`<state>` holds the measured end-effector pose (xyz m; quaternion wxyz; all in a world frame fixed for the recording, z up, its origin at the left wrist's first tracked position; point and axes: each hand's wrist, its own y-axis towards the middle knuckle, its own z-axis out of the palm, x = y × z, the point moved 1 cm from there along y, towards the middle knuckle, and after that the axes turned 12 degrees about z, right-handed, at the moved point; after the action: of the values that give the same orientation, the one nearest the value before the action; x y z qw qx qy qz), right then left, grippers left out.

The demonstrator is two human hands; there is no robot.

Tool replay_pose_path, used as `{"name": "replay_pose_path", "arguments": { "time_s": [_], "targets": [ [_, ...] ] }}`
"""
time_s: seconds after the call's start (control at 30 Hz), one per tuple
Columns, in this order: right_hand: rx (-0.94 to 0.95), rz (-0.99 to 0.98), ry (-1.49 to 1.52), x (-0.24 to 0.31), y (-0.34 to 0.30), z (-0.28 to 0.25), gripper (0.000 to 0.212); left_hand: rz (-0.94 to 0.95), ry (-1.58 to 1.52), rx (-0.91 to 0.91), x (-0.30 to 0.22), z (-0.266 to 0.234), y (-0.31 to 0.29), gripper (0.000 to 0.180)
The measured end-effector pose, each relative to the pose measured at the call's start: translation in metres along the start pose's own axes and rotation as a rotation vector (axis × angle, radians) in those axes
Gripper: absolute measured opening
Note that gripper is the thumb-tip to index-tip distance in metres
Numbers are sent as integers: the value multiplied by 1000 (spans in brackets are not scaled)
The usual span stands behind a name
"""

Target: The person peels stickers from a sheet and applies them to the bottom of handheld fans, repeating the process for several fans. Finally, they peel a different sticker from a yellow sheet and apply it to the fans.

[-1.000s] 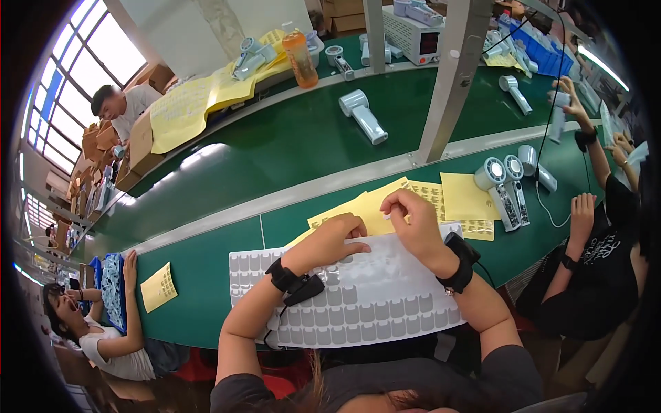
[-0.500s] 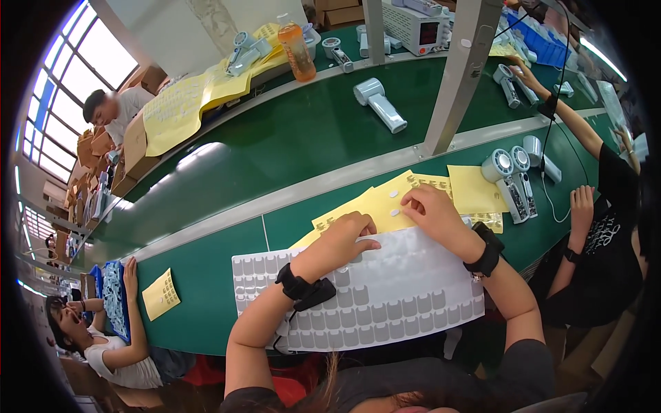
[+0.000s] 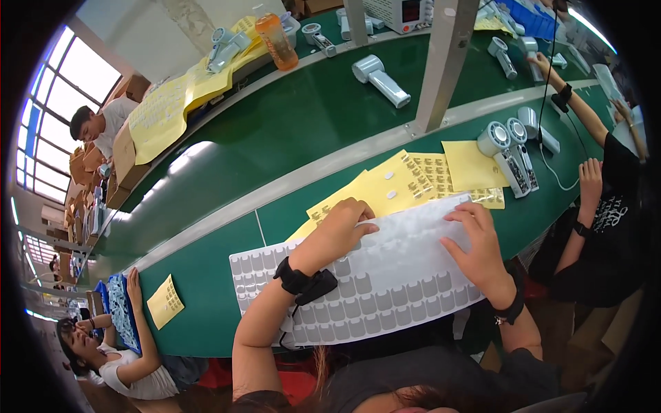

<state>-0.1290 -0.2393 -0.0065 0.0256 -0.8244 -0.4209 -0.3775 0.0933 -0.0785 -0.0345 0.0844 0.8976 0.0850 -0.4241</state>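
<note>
A white-backed sheet of grey label-shaped stickers [image 3: 375, 310] lies before me, with part of its upper area bare of stickers. Over its far edge rests my left hand [image 3: 339, 233], fingers bent and thumb apart, nothing visible between them. My right hand [image 3: 476, 249] hovers at the sheet's right part, open, its thumb and fingers spread. Beyond the sheet, yellow sticker sheets [image 3: 372, 195] overlap one another, partly hidden under the white one. Two small white oval pieces [image 3: 390, 186] lie on the yellow paper.
Handheld fans [image 3: 506, 151] stand at the right, by a cable. Another fan [image 3: 381, 81] lies past the metal rail, near an upright post [image 3: 441, 76]. A small yellow sheet [image 3: 165, 303] and blue bin [image 3: 122, 313] are at left. Co-workers sit on both sides; an orange bottle [image 3: 275, 43] stands behind.
My right hand has moved from the white ovals on the yellow paper back and right, over the white sheet, and its fingers have spread. My left hand stays at the sheet's far edge.
</note>
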Motion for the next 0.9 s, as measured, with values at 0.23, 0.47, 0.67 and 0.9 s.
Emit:
{"name": "replay_pose_path", "arguments": {
  "time_s": [0.23, 0.47, 0.67, 0.9],
  "targets": [
    [56, 71, -48, -11, -74, -23, 19, -65, 62, 81, -7, -7, 4, 23],
    [43, 144, 58, -5, -86, -7, 21, -95, 28, 47, -12, -9, 8, 22],
    [-25, 99, 8, -7, -90, 0, 24, -93, 49, 60, -10, -9, 6, 22],
    [14, 117, 67, -3, -84, -2, 23, -87, 36, 51, -7, -6, 5, 22]
  ]
}}
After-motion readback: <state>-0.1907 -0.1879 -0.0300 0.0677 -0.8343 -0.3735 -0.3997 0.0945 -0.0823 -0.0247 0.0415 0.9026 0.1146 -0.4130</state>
